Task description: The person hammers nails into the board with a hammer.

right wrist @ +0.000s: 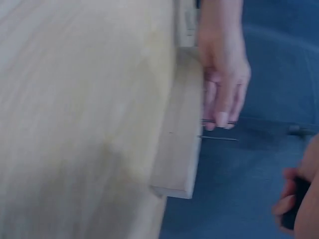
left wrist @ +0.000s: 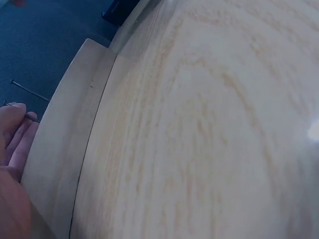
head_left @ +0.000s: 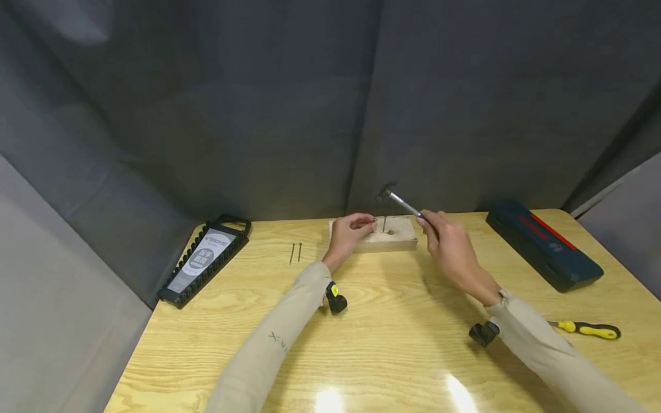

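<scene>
A pale wooden block (head_left: 388,245) lies at the table's back edge. One nail (head_left: 384,224) stands upright in its top, beside a dark round spot. My left hand (head_left: 347,236) rests at the block's left part and pinches a second nail (right wrist: 211,121) between thumb and fingers, upright over the block and next to the first. My right hand (head_left: 450,246) grips a hammer (head_left: 404,203) by its dark handle. The hammer's head is raised above and behind the block, higher than the nails. In the right wrist view the dark handle (right wrist: 295,204) shows inside the curled fingers.
Two loose nails (head_left: 292,253) lie on the table left of the block. At the far left is a black tool rack (head_left: 202,259) with a grey label. A dark blue case (head_left: 542,248) and a yellow-black screwdriver (head_left: 594,330) lie on the right. A dark curtain (head_left: 268,115) hangs behind.
</scene>
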Demonstrator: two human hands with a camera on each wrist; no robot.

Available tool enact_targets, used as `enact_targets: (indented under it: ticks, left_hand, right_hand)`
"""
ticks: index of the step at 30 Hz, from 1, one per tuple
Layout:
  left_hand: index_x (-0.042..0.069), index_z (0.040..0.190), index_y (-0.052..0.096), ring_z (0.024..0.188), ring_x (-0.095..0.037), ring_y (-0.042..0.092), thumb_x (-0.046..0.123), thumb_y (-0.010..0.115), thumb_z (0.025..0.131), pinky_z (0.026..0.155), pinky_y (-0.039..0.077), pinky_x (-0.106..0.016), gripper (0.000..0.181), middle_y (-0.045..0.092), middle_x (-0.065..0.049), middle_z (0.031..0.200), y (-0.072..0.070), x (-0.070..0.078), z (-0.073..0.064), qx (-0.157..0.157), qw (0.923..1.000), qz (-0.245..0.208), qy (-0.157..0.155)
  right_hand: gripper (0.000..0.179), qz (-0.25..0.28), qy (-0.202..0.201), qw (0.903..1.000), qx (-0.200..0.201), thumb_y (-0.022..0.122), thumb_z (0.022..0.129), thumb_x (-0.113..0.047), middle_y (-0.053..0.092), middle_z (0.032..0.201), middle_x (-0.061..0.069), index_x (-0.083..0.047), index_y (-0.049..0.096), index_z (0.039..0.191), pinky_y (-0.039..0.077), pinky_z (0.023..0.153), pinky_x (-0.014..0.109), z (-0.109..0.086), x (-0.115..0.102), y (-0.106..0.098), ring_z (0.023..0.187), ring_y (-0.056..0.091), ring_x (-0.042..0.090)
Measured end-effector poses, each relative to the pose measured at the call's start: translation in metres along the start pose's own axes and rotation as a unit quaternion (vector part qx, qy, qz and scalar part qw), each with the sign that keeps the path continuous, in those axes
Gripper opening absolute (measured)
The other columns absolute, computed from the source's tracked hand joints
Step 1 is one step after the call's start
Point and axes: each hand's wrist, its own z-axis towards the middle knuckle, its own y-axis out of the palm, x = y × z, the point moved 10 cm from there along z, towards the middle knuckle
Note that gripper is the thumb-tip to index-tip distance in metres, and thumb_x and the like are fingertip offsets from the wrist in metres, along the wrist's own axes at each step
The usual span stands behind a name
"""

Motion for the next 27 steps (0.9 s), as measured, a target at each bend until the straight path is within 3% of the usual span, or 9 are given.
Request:
enact_targets:
  ticks: [3,9,15,21,27]
  left_hand:
    - [0.001,0.111,0.078,0.092,-0.015,0.076,0.012,0.078,0.096,0.080,0.061,-0.022,0.019,0.079,-0.012,0.107,0.000,0.000,0.000,0.000,1.0000,0.006,-0.001]
    - [0.000,0.110,0.079,0.093,-0.016,0.077,0.008,0.079,0.095,0.080,0.060,-0.020,0.017,0.079,-0.014,0.107,-0.001,-0.001,0.000,0.006,1.0000,0.003,-0.003]
    - [0.004,0.109,0.080,0.093,-0.016,0.076,0.011,0.079,0.095,0.079,0.059,-0.018,0.015,0.080,-0.011,0.106,-0.001,0.000,0.001,0.006,0.9999,0.015,0.006]
    - [0.003,0.109,0.081,0.094,-0.017,0.077,0.009,0.081,0.093,0.082,0.061,-0.022,0.017,0.080,-0.011,0.106,-0.003,0.000,0.000,0.015,0.9999,0.002,0.008]
    - [0.002,0.108,0.081,0.090,-0.009,0.076,0.009,0.083,0.091,0.081,0.061,-0.022,0.019,0.081,-0.008,0.104,-0.003,0.000,0.002,0.026,0.9996,-0.005,0.005]
  right_hand:
    - [0.016,0.024,-0.015,0.9987,0.043,0.064,0.102,0.001,0.062,0.081,0.016,0.011,0.070,0.114,0.034,0.053,0.020,0.001,-0.002,-0.009,0.062,0.048,0.018]
    - [0.011,-0.006,-0.015,0.9996,-0.023,0.066,0.101,0.000,0.064,0.077,0.014,0.008,0.073,0.104,0.037,0.051,0.025,-0.006,-0.002,0.011,0.060,0.049,0.017]
    - [0.014,0.014,-0.016,0.9996,0.020,0.065,0.101,0.003,0.062,0.077,0.014,0.010,0.073,0.111,0.035,0.052,0.025,-0.006,-0.002,-0.001,0.061,0.046,0.017]
    - [0.014,0.022,0.004,0.9997,-0.012,0.065,0.101,0.002,0.066,0.077,0.016,0.010,0.074,0.107,0.039,0.051,0.026,-0.015,0.011,0.014,0.062,0.050,0.018]
    - [0.017,0.041,0.025,0.9988,-0.008,0.061,0.105,-0.002,0.066,0.080,0.017,0.009,0.073,0.109,0.035,0.052,0.023,-0.017,0.014,0.014,0.061,0.047,0.016]
